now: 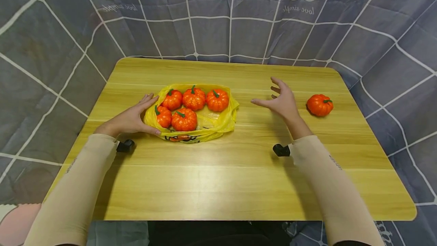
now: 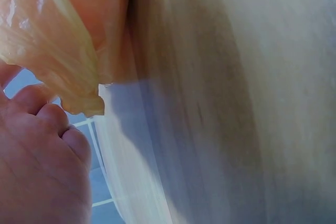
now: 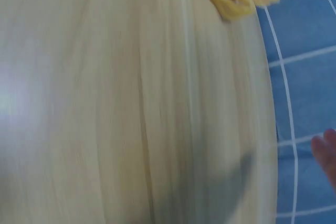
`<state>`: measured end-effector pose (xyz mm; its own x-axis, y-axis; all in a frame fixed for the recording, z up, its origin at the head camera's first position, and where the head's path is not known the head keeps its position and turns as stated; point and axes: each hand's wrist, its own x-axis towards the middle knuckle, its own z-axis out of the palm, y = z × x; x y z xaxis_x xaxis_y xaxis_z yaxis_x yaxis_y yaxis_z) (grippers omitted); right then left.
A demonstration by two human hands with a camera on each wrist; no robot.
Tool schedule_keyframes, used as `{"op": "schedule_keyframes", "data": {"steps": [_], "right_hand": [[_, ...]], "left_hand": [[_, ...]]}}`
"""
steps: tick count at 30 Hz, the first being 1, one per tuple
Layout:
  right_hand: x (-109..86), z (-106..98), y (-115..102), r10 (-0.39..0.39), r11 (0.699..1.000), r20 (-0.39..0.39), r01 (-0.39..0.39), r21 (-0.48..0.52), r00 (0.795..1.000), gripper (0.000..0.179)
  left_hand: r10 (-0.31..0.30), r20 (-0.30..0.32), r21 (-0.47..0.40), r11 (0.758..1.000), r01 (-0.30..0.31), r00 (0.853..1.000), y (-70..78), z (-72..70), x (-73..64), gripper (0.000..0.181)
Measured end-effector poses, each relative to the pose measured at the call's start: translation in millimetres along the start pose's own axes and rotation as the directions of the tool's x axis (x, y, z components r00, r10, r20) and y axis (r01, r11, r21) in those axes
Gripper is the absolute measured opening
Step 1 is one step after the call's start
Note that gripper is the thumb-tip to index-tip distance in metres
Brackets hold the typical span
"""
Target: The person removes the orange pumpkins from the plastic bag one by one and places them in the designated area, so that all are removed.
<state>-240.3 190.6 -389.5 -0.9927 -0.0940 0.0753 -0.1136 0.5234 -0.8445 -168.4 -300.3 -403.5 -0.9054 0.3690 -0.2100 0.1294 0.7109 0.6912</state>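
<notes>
A yellow plastic bag (image 1: 218, 124) lies on the table, its mouth spread wide, with several small orange pumpkins (image 1: 184, 120) inside at its left and back. My left hand (image 1: 131, 119) rests against the bag's left side, thumb along the front and fingers towards the back. In the left wrist view, part of the bag (image 2: 47, 40) hangs beside the fingers (image 2: 52, 119). My right hand (image 1: 281, 100) is held above the table, fingers spread and holding nothing. It is between the bag and a single pumpkin (image 1: 319, 105) lying to its right.
The light wooden table (image 1: 211, 185) has rounded corners. A grey curtain (image 1: 211, 37) with white grid lines surrounds its back and sides. Black wrist mounts (image 1: 281, 150) show below both hands. Something pink (image 1: 24, 223) is at the lower left edge.
</notes>
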Motion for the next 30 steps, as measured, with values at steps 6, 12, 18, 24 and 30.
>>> {"op": "schedule_keyframes", "data": {"steps": [6, 12, 18, 24, 30], "right_hand": [[1.2, 24, -12, -0.083, 0.996, 0.038, 0.082, 0.028, 0.996, 0.101], [3.3, 48, -22, -0.125, 0.991, 0.093, 0.120, 0.053, 0.988, 0.093], [4.8, 68, -31, -0.126, 0.992, 0.155, 0.120, 0.047, 0.980, 0.084], [6.8, 88, -36, -0.113, 0.992, 0.184, 0.100, 0.080, 0.976, 0.086], [9.3, 106, -38, -0.081, 0.997, 0.204, 0.080, 0.013, 0.976, 0.084]], "left_hand": [[0.002, 0.002, -0.003, 1.000, -0.002, 1.000, -1.2, -0.7, 1.1, 0.125], [0.004, 0.004, -0.006, 1.000, -0.004, 1.000, -2.6, -1.1, 2.1, 0.126], [0.007, 0.002, 0.003, 1.000, -0.007, 1.000, -3.7, 0.2, 3.6, 0.126], [0.007, 0.006, 0.008, 1.000, -0.007, 1.000, -2.7, -0.4, 3.9, 0.127], [-0.004, 0.010, 0.006, 1.000, 0.004, 1.000, -2.5, 0.5, 3.9, 0.126]]}}
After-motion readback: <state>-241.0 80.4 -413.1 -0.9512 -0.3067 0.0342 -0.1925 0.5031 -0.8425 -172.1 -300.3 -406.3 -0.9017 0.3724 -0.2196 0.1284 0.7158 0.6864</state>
